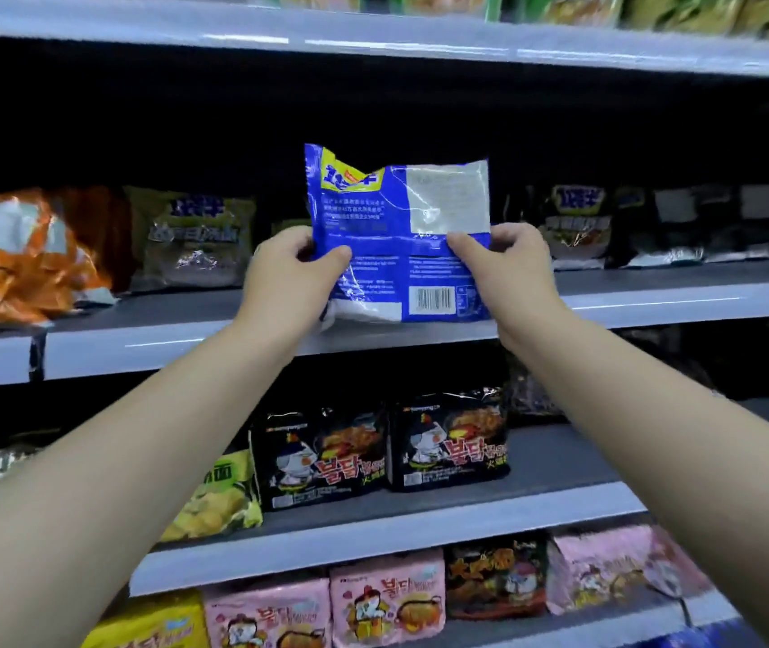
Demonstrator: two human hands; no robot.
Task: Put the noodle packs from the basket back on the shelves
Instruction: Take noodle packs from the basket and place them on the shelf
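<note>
A blue and white noodle pack [396, 226] stands upright with its back side toward me, its bottom edge resting on the middle shelf [654, 306]. My left hand [293, 273] grips its lower left side. My right hand [509, 268] grips its lower right side, thumb on the pack's face. The basket is out of view.
On the same shelf lie an orange pack [22, 259] and an olive pack [195, 240] to the left, and dark packs [579, 226] to the right. Black packs [382, 451] and a yellow pack [219, 498] sit one shelf down, with pink packs [387, 600] below.
</note>
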